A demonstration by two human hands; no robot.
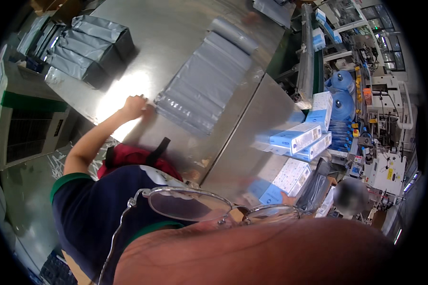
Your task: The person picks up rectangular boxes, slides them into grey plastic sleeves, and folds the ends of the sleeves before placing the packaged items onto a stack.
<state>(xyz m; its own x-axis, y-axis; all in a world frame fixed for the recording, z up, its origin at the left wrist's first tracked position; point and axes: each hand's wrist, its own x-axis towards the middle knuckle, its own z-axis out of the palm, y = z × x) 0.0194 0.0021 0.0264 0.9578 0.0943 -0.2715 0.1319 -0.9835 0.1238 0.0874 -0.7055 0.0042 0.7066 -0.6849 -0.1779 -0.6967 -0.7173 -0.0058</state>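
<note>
My left hand is over the shiny metal table, fingers curled in, just beside the corner of a pile of grey plastic mailing bags. Whether something thin is between those fingers cannot be seen. Low on the right, my right hand grips the edge of a blue and white cardboard box; the glasses' rim hides part of this hand. Beyond it lie more boxes of the same kind, one blue and white box resting partly over another.
Filled grey parcels stand at the far left of the metal table. A red bag with a black strap sits at the near edge. To the right are a conveyor, blue round parts and machinery. A grey crate is at left.
</note>
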